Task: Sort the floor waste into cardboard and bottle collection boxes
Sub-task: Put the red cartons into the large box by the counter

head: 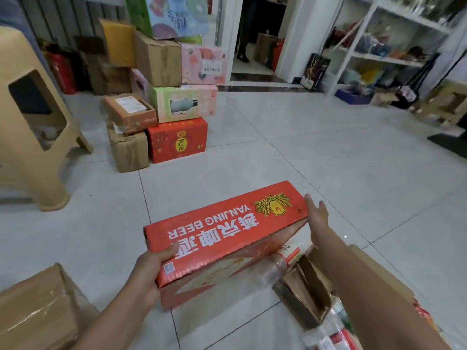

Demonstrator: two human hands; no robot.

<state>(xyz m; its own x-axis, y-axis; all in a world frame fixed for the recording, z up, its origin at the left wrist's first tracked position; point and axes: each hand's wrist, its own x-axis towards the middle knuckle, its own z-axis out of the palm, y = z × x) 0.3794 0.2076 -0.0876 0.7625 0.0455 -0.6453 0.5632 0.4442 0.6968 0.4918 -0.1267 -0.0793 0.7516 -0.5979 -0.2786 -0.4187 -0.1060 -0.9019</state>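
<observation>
A red Yanjing Beer carton (227, 231) is held low over the tiled floor in front of me. My left hand (149, 271) grips its near left end, thumb on top. My right hand (317, 218) lies flat against its far right end with straight fingers. Under the carton's right side lies a clear plastic bottle (275, 269) with a red label. To the bottle's right is torn brown cardboard (308, 289). More crumpled plastic waste (336, 332) shows at the bottom right.
A brown taped box (40, 309) stands at the bottom left. A tan plastic stool (32, 127) is on the left. Stacked boxes (161, 109) line the far left wall. White shelves (384, 46) fill the right, with a doorway (255, 39) behind.
</observation>
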